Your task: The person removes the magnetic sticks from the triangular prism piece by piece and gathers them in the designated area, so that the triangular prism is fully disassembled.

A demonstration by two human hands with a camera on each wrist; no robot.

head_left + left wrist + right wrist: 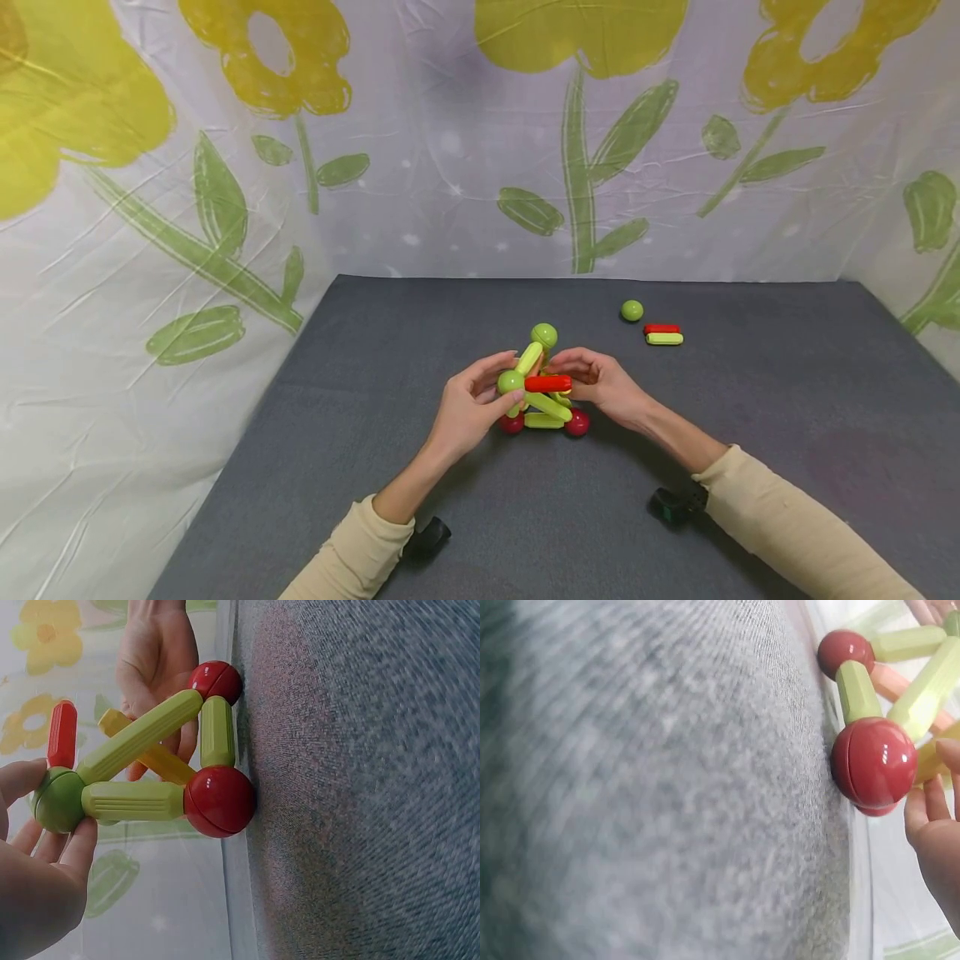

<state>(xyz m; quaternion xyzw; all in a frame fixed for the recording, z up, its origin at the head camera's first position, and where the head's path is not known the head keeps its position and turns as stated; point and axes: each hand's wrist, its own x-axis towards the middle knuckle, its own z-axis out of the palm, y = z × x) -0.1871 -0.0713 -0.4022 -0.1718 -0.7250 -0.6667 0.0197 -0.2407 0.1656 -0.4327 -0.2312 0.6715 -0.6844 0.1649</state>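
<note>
On the table, between the hands, stands a toy frame of balls and rods. Its base has red balls joined by a light-green rod. Two more light-green rods slope up to a green ball, which my left hand pinches between thumb and fingers. A red rod juts sideways from that ball. My right hand is at the far right side of the frame, its thumb and fingertips about a yellow rod. Another green ball tops the back of the frame.
Toward the back right of the dark grey table lie a loose green ball, a red rod and a light-green rod side by side. A flower-printed cloth hangs behind the table. Black wrist cameras sit under both sleeves.
</note>
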